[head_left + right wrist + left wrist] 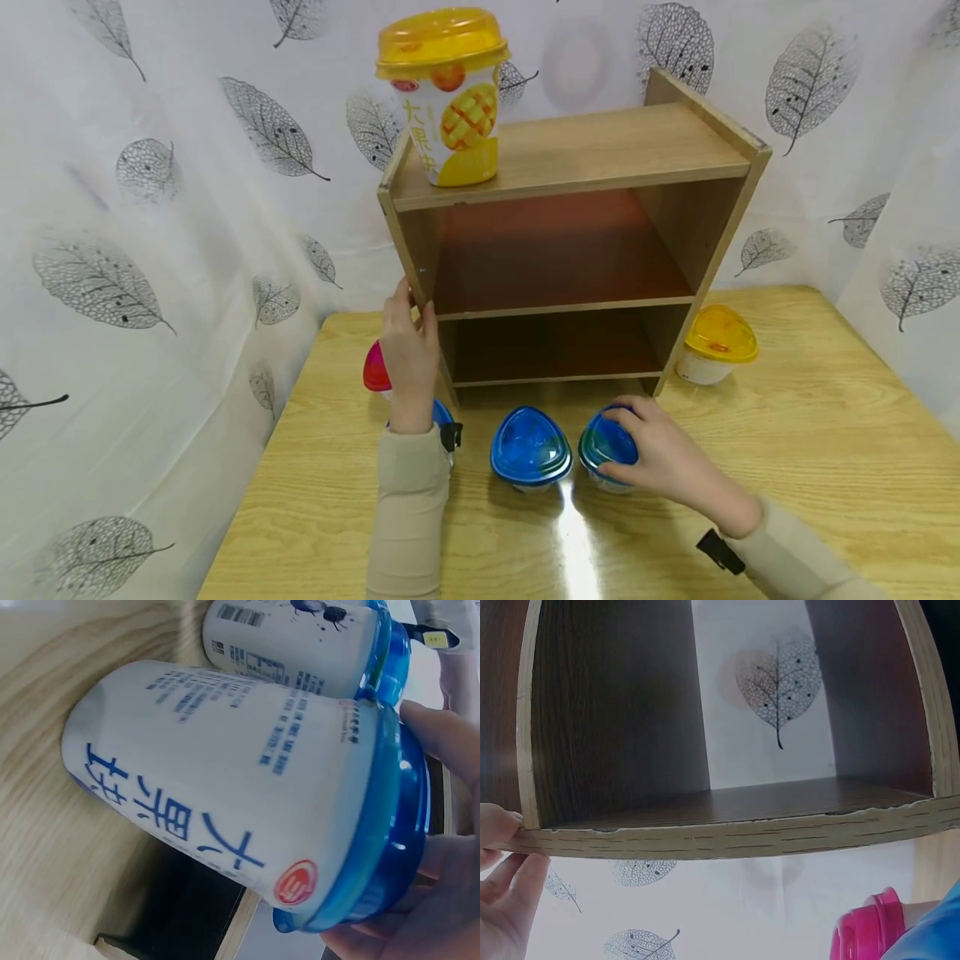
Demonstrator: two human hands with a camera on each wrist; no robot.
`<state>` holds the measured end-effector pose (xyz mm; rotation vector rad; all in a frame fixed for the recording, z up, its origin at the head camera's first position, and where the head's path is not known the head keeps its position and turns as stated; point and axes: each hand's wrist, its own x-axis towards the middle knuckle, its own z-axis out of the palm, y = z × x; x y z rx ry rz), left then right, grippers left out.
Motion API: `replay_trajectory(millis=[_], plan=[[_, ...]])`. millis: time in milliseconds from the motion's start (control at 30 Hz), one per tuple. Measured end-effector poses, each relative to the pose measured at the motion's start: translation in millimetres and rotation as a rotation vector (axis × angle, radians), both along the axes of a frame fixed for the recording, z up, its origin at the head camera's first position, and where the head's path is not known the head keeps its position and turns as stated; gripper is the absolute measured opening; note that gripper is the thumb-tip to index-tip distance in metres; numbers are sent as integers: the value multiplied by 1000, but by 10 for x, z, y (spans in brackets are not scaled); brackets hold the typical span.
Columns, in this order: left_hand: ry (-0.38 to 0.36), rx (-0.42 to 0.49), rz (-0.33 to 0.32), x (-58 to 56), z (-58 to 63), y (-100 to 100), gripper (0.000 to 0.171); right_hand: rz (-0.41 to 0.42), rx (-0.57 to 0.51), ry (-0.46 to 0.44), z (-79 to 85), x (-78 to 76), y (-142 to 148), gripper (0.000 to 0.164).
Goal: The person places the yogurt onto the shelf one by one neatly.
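Note:
My left hand (pixel 408 358) pinches the front edge of the left side panel of a wooden shelf (pixel 600 150). In the left wrist view, the thumb and fingers lie on either side of that panel edge (pixel 727 838). My right hand (pixel 671 458) grips a white cup with a blue lid (pixel 609 442) by its lid, thumb and fingers around the rim. The right wrist view shows this cup's printed side (pixel 225 780) upright over the wood table. Another blue-lidded cup (pixel 530 446) stands just left of it.
A yellow-lidded cup (pixel 442 108) stands on the shelf's top left. Another yellow-lidded cup (pixel 716 342) is right of the shelf. A pink-lidded cup (pixel 375 367) and a third blue-lidded cup (pixel 442 412) are partly hidden by the left arm. A leaf-patterned curtain (pixel 187 250) hangs behind.

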<state>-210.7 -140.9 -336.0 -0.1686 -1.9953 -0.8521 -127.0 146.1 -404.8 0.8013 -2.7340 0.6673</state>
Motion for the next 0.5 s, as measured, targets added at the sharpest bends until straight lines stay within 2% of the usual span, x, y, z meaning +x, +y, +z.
replay_trajectory(millis=[233, 367, 500], plan=[[3, 12, -6, 5, -9, 1, 36, 87, 41, -119, 89, -42, 92, 55], [2, 6, -7, 6, -19, -4, 37, 135, 71, -144, 120, -59, 138, 57], [8, 3, -11, 6, -21, -2, 37, 92, 50, -136, 105, -56, 132, 58]])
